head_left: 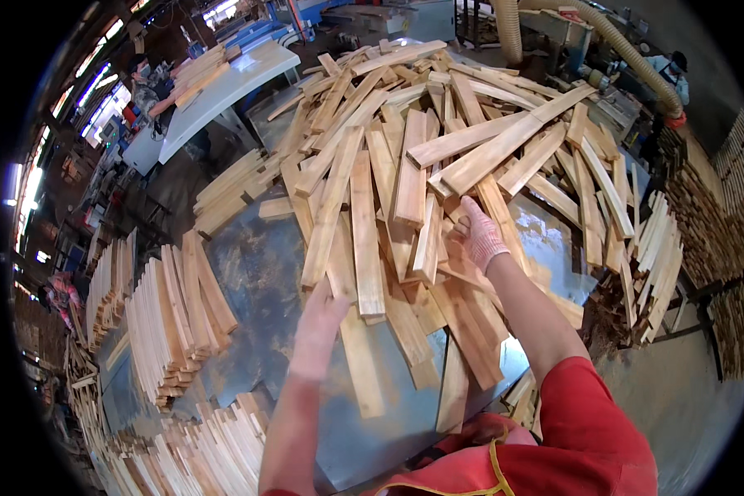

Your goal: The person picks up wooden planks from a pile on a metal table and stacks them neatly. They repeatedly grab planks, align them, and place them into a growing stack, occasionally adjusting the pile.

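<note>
A large heap of loose wooden boards (368, 223) lies crisscrossed on a metal-topped table (264, 273). At the near left edge of the heap is my left hand (322, 318), blurred by motion, beside the lower end of a long board (333, 211). What its fingers do cannot be made out. My right hand (479, 236), in a pale pinkish knit glove, is in among the boards right of centre. Its thumb points up near the end of a long slanted board (517, 140) and its other fingers are curled. What lies inside those fingers is hidden.
Upright rows of boards (169, 318) stand at the left, with more boards (190, 450) at the lower left. Stacked wood (715, 223) rises at the right. A white table (231, 87) and a ribbed hose (628, 54) are farther back. Other people (670, 74) are in the background.
</note>
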A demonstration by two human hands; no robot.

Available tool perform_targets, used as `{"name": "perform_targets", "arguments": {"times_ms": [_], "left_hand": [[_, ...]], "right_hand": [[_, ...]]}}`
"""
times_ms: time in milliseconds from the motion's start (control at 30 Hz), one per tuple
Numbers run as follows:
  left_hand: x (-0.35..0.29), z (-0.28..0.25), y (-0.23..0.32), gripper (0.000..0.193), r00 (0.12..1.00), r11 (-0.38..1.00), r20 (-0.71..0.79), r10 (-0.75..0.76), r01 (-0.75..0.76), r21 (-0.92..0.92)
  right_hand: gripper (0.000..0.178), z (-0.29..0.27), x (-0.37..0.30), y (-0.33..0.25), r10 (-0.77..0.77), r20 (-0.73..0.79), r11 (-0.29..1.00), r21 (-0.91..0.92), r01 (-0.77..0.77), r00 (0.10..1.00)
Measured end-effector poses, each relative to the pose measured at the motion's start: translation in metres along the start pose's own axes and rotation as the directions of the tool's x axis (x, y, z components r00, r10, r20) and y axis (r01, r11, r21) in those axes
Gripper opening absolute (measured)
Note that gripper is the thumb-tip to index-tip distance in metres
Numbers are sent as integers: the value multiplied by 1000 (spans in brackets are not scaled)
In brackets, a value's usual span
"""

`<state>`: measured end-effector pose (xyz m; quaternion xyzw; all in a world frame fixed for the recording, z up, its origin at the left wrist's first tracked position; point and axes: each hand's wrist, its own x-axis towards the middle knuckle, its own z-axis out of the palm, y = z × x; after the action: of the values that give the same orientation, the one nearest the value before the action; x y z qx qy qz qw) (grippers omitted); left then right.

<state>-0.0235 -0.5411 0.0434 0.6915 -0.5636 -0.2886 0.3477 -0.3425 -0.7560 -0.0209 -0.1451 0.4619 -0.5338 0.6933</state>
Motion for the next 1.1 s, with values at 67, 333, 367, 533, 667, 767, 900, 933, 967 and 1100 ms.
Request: {"name": "perform_targets", "arguments": {"times_ms": [67,333,367,533,667,767,900,933,967,1100], "left_hand": [[78,37,-3,56,996,953,54,-73,86,-289],[194,108,86,56,836,357,345,-428,506,-785],[195,109,86,55,813,231,370,-450,506,-831],[126,82,37,45,872,290,377,-312,466,-836],[-29,70,-60,45,921,435,298,-251,382,-815],[-160,71,-102,45,931,525,280,-236,364,-769],[-295,86,-91,36,778,166,348,-522,493,-854],[-315,86,-93,39,756,62,363,-545,468,-881],[-334,83,-96,38,780,96,311,-543,425,-900],[-374,53,-85,37,782,200,144,-607,326,-924]], "right_hand": [[26,1,22,-4,35,-18,996,77,-34,999],[63,38,29,0,65,7,978,200,-65,998],[63,39,23,4,53,38,983,176,-59,998],[60,28,-45,43,176,168,983,23,-183,970],[58,-11,-146,97,212,256,965,-204,-162,943],[58,-48,-239,134,342,286,869,-458,-186,895],[60,-105,-287,191,387,458,785,-619,-25,800],[61,-106,-290,194,354,476,724,-685,86,805],[63,-104,-293,199,323,499,649,-735,196,804],[63,-56,-323,202,344,445,428,-858,284,827]]}}
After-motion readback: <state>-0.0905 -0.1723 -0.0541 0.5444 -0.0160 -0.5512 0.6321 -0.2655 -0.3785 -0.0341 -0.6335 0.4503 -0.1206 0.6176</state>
